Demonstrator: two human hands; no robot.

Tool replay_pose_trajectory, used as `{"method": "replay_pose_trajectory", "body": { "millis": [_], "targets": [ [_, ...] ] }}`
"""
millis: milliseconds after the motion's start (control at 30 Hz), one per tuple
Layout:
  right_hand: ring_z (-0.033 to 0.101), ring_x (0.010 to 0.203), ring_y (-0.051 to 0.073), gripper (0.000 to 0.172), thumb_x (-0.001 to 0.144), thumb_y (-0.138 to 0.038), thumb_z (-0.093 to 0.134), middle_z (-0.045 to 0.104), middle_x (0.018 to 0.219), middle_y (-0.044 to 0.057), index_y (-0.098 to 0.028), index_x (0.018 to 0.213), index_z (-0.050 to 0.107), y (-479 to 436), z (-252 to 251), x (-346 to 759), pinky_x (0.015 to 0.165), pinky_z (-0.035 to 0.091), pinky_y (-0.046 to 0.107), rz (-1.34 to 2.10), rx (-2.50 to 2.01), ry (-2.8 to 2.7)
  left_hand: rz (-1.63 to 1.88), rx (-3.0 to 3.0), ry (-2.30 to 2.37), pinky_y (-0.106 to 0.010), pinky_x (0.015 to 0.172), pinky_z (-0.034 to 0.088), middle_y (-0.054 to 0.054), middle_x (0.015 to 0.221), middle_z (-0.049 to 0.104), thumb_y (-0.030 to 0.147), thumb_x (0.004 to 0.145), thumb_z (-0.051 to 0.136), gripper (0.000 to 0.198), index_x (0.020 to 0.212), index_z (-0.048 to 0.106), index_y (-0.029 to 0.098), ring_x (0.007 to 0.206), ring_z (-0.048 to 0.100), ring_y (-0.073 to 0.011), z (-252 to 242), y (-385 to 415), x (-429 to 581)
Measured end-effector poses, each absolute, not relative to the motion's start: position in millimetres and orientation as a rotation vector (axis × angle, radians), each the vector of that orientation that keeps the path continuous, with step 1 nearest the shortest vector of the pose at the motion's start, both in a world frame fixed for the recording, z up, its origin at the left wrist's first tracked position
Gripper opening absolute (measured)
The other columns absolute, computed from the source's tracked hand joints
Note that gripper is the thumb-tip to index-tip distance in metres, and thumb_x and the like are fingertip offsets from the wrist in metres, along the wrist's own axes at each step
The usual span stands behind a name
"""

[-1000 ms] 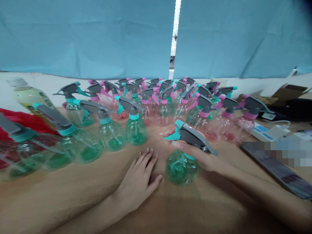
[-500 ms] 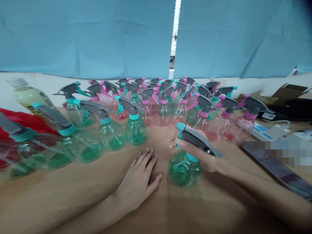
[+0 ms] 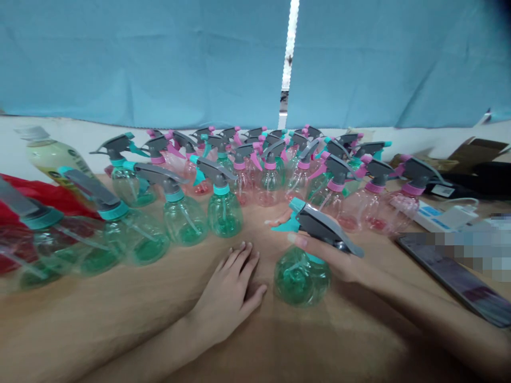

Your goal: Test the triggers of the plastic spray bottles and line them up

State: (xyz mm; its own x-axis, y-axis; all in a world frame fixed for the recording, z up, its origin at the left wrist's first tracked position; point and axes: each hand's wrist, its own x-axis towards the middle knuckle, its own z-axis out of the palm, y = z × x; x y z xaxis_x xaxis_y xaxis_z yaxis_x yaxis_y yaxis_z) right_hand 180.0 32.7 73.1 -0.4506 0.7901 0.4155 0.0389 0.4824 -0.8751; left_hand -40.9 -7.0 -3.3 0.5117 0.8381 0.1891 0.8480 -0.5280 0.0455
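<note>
My left hand [image 3: 229, 290] lies palm down on the table, fingers spread, holding nothing. Just to its right stands a green see-through spray bottle [image 3: 297, 276] with a grey and turquoise spray head [image 3: 325, 226], its nozzle pointing left. My right hand [image 3: 337, 258] is around the neck of this bottle from the right. Its thumb lies along the near side, and fingertips show beyond the turquoise trigger [image 3: 284, 224]. The spray head hides part of the fingers. Nearest beyond my left hand is another green spray bottle [image 3: 224, 213].
Several green spray bottles [image 3: 186, 221] line the left side, and pink ones [image 3: 361, 205] crowd the back. A pale yellow bottle [image 3: 59, 162] and red plastic [image 3: 35, 194] are far left. Right are a phone [image 3: 455, 279], a white power strip [image 3: 433, 215] and an open box [image 3: 479, 151].
My right fingers have straightened from their curl at the trigger, which now stands out forward of the neck. Bottle and left hand stay in place; the view shifted slightly.
</note>
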Motion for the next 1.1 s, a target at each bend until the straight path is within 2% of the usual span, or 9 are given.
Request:
{"method": "replay_pose_trajectory", "body": {
  "millis": [133, 233, 367, 467, 600, 667, 767, 967, 1100],
  "targets": [
    [0.063, 0.098, 0.017, 0.020, 0.087, -0.033, 0.061, 0.067, 0.110, 0.000, -0.028, 0.107, 0.063, 35.3, 70.7, 180.4, 0.083, 0.049, 0.031, 1.054, -0.657, -1.853, -0.289, -2.688, -1.500, -0.047, 0.109, 0.031, -0.016, 0.147, 0.039, 0.045, 0.095, 0.044, 0.057, 0.139, 0.043, 0.008, 0.137, 0.034, -0.0296, -3.1, -6.9, -40.8],
    [0.063, 0.095, 0.016, 0.020, 0.087, -0.033, 0.061, 0.065, 0.112, 0.001, -0.028, 0.106, 0.063, 36.0, 70.0, 180.4, 0.081, 0.049, 0.029, 1.065, -0.646, -1.845, -0.290, -2.692, -1.496, -0.047, 0.110, 0.031, -0.016, 0.147, 0.039, 0.045, 0.095, 0.043, 0.057, 0.139, 0.042, 0.009, 0.137, 0.033, -0.0290, -2.9, -6.6, -40.7],
    [0.062, 0.081, 0.014, 0.022, 0.086, -0.035, 0.062, 0.067, 0.104, 0.002, -0.026, 0.106, 0.062, 36.6, 70.8, 179.4, 0.073, 0.048, 0.028, 1.100, -0.648, -1.819, -0.297, -2.688, -1.496, -0.046, 0.109, 0.031, -0.016, 0.146, 0.040, 0.045, 0.096, 0.042, 0.056, 0.139, 0.043, 0.009, 0.137, 0.034, -0.0289, -2.3, -6.7, -40.7],
    [0.061, 0.082, 0.015, 0.025, 0.084, -0.035, 0.063, 0.065, 0.102, 0.003, -0.026, 0.107, 0.062, 36.2, 72.6, 178.1, 0.071, 0.048, 0.028, 1.117, -0.633, -1.803, -0.319, -2.686, -1.492, -0.046, 0.109, 0.031, -0.015, 0.147, 0.040, 0.045, 0.096, 0.042, 0.056, 0.139, 0.042, 0.011, 0.136, 0.034, -0.0289, -2.4, -6.8, -40.7],
    [0.054, 0.062, 0.012, 0.026, 0.084, -0.037, 0.062, 0.061, 0.077, -0.001, -0.028, 0.109, 0.063, 33.1, 74.7, 177.6, 0.065, 0.046, 0.028, 1.151, -0.700, -1.794, -0.334, -2.691, -1.496, -0.047, 0.108, 0.032, -0.016, 0.147, 0.040, 0.044, 0.096, 0.041, 0.055, 0.139, 0.042, 0.010, 0.136, 0.034, -0.0296, -2.7, -6.4, -40.7],
    [0.052, 0.059, 0.012, 0.026, 0.084, -0.038, 0.061, 0.060, 0.074, -0.002, -0.028, 0.109, 0.064, 31.8, 75.7, 177.7, 0.064, 0.046, 0.029, 1.164, -0.718, -1.790, -0.322, -2.691, -1.502, -0.048, 0.108, 0.033, -0.016, 0.147, 0.040, 0.045, 0.096, 0.041, 0.056, 0.139, 0.042, 0.009, 0.136, 0.035, -0.0300, -2.7, -6.2, -40.6],
    [0.056, 0.065, 0.013, 0.028, 0.083, -0.038, 0.063, 0.064, 0.086, 0.001, -0.028, 0.109, 0.064, 31.3, 77.7, 177.1, 0.065, 0.048, 0.029, 1.159, -0.711, -1.801, -0.328, -2.687, -1.499, -0.048, 0.108, 0.032, -0.016, 0.146, 0.040, 0.045, 0.095, 0.042, 0.056, 0.139, 0.042, 0.011, 0.136, 0.035, -0.0294, -2.6, -6.3, -40.7],
    [0.061, 0.102, 0.019, 0.026, 0.081, -0.029, 0.064, 0.066, 0.103, 0.003, -0.027, 0.107, 0.063, 32.3, 79.3, 175.3, 0.084, 0.051, 0.031, 1.164, -0.633, -1.760, -0.317, -2.692, -1.507, -0.046, 0.110, 0.031, -0.016, 0.147, 0.039, 0.043, 0.096, 0.043, 0.055, 0.139, 0.042, 0.009, 0.137, 0.034, -0.0283, -1.9, -7.3, -40.1],
    [0.063, 0.101, 0.020, 0.021, 0.080, -0.027, 0.065, 0.066, 0.104, 0.003, -0.025, 0.101, 0.062, 32.4, 78.4, 175.8, 0.082, 0.052, 0.032, 1.148, -0.635, -1.759, -0.295, -2.686, -1.503, -0.047, 0.110, 0.030, -0.016, 0.147, 0.039, 0.044, 0.095, 0.044, 0.056, 0.139, 0.043, 0.009, 0.137, 0.033, -0.0288, -2.0, -7.0, -39.6]
  ]
}}
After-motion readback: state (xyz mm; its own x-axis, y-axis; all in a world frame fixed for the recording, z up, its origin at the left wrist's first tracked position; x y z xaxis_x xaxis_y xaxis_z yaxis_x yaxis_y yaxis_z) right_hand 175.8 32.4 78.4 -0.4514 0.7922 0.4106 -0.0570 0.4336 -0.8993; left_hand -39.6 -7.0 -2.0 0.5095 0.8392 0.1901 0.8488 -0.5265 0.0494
